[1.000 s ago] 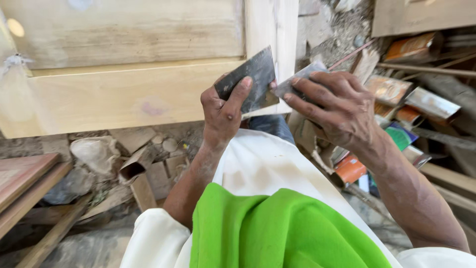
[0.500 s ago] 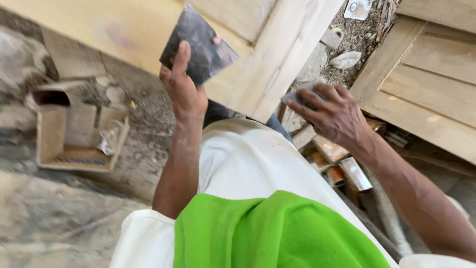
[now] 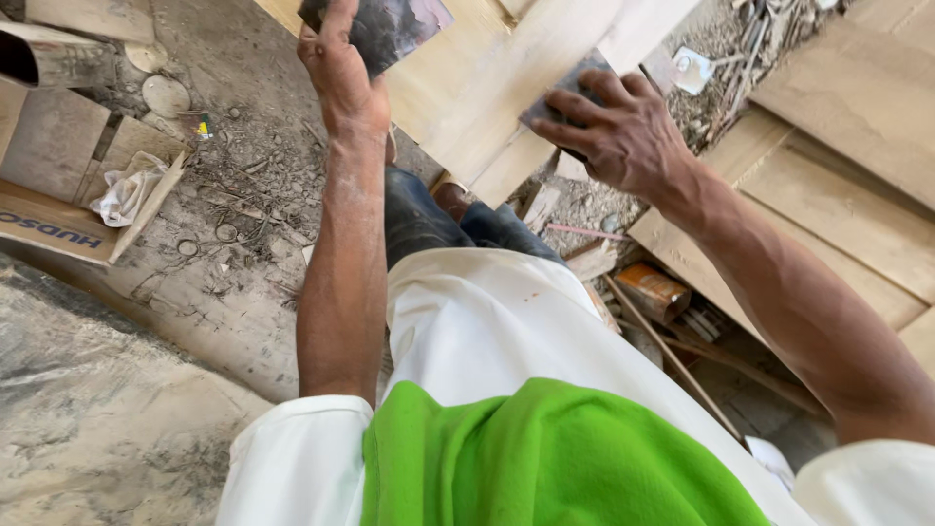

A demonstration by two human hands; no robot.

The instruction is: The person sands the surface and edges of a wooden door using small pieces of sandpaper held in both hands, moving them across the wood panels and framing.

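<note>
While the right hand [image 3: 623,131] presses its spread fingers down on a small grey scraper blade [image 3: 557,97], the blade lies flat against the pale wooden door rail [image 3: 545,68] that runs diagonally from the near middle up toward the far right. The hand is clamped over the blade, thumb toward the near edge of the rail, so most of the metal is hidden beneath it. The left hand [image 3: 341,68] is closed on a larger dark metal plate [image 3: 390,24], thumb across its face, and holds it raised at the far edge of the view, just left of the rail and apart from the small blade. Of the 2 hands, the right is the one in contact with the wood; the left is near but above it. The rail's long axis runs away from the person to the far right, and the blade sits at its near end. Past the right forearm, a second wooden panel [image 3: 857,127] lies to the right, with a rusty tin [image 3: 653,289] and sticks below it. To the left, on the dusty floor [image 3: 146,409], rests an open cardboard box [image 3: 58,209] holding a crumpled white rag [image 3: 127,190].
</note>
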